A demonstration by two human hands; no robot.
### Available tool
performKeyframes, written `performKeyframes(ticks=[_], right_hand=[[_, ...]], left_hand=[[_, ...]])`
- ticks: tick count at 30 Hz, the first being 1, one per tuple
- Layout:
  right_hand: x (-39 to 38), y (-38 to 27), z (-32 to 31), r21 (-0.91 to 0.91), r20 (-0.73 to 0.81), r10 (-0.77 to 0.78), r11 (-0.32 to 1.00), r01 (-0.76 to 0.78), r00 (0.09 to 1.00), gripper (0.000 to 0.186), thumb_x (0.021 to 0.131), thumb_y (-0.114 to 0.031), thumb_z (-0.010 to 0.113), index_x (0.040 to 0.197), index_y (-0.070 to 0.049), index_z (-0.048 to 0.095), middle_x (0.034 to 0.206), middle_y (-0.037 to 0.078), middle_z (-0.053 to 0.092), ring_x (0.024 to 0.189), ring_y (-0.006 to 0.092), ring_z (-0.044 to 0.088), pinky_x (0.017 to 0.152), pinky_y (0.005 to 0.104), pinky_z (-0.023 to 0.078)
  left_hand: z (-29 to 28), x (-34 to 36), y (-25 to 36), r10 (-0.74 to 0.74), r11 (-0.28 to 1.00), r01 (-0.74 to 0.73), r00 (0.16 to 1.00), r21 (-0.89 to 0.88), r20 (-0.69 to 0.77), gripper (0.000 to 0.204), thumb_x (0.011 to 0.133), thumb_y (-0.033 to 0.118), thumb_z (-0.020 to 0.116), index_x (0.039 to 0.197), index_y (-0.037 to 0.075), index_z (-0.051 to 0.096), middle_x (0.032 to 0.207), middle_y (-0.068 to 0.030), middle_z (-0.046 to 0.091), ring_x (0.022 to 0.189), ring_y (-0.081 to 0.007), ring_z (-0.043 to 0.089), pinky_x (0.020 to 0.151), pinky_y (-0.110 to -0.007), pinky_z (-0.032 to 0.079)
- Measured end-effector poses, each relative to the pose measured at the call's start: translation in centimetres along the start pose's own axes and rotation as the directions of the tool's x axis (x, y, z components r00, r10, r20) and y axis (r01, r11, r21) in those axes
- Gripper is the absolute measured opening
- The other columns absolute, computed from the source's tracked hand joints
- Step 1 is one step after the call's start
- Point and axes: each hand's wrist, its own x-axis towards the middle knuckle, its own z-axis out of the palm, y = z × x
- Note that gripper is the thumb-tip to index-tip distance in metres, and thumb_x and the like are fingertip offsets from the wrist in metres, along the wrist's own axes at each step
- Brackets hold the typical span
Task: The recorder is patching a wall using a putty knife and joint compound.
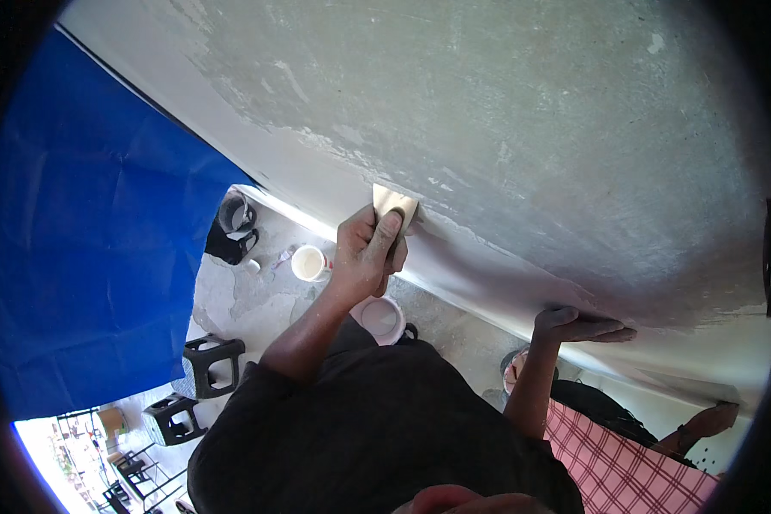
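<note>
Putty knife (389, 196) just above the frame's centre, blade against the patchily plastered wall (505, 120): your left hand (364, 257) grips it, while your right hand (579, 326), lower right, rests fingers outstretched, ungripping, at that wall.

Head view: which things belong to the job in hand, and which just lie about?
Job in hand:
flat-bladed scraper, in the left hand
patchy wall, by the right hand
perhaps the white buckets

Seemingly just lying about:
black stools
pink checked cloth
</note>
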Motion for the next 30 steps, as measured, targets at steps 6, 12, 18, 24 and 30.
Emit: performKeyframes(ticks=[6,12,18,24,30], right_hand=[[0.0,0.0,0.1,0.01,-0.006,-0.038,0.999,0.038,0.999,0.074,0.103,-0.046,0.026,0.153,0.005,0.01,0.158,0.032,0.0,0.148,0.0467,0.002,0.115,0.0626,0.001],[-0.3,0.2,-0.1,0.001,0.014,-0.034,0.999,0.034,0.999,0.073,0.103,-0.046,0.027,0.153,0.005,0.01,0.158,0.032,0.0,0.148,0.0462,0.0,0.115,0.062,0.0],[-1.2,0.0,0.0,0.022,-0.002,-0.012,1.0,0.012,1.0,0.074,0.103,-0.046,0.027,0.153,0.005,0.009,0.158,0.033,-0.001,0.147,0.0471,0.0,0.115,0.0623,0.001],[-5.4,0.0,-0.2,-0.025,0.118,0.064,0.998,-0.061,0.991,0.08,0.101,-0.051,0.025,0.153,0.005,0.0,0.155,0.037,-0.007,0.144,0.0538,-0.007,0.113,0.0659,-0.001],[-9.1,-0.9,-0.7,-0.049,0.254,0.148,0.989,-0.14,0.956,0.083,0.101,-0.05,0.031,0.152,0.007,-0.001,0.155,0.038,-0.007,0.143,0.0569,-0.004,0.113,0.0673,0.005]], left_hand=[[0.2,-0.1,0.3,-0.021,1.0,0.022,1.0,0.022,-0.014,0.039,0.103,0.036,0.049,0.094,-0.001,0.056,0.055,-0.004,0.053,0.04,-0.0065,0.044,0.036,-0.02,0.03],[0.1,-0.4,-0.5,-0.034,0.999,0.034,0.999,0.019,0.002,0.039,0.103,0.035,0.05,0.094,-0.002,0.057,0.055,-0.0041,0.053,0.041,-0.006,0.043,0.039,-0.02,0.03],[0.6,-0.6,0.9,-0.018,1.0,0.019,0.999,0.013,-0.038,0.037,0.103,0.034,0.05,0.093,-0.002,0.057,0.054,-0.0042,0.053,0.04,-0.0062,0.042,0.038,-0.021,0.03],[0.8,-0.9,0.7,-0.036,0.999,0.036,0.999,0.012,-0.034,0.038,0.103,0.035,0.05,0.093,-0.001,0.057,0.054,-0.0042,0.053,0.039,-0.0059,0.04,0.037,-0.021,0.029],[0.3,-0.3,1.2,0.043,0.999,-0.043,0.999,-0.024,-0.003,0.037,0.104,0.034,0.049,0.092,-0.001,0.056,0.053,-0.0037,0.053,0.039,-0.0062,0.04,0.037,-0.021,0.029]])
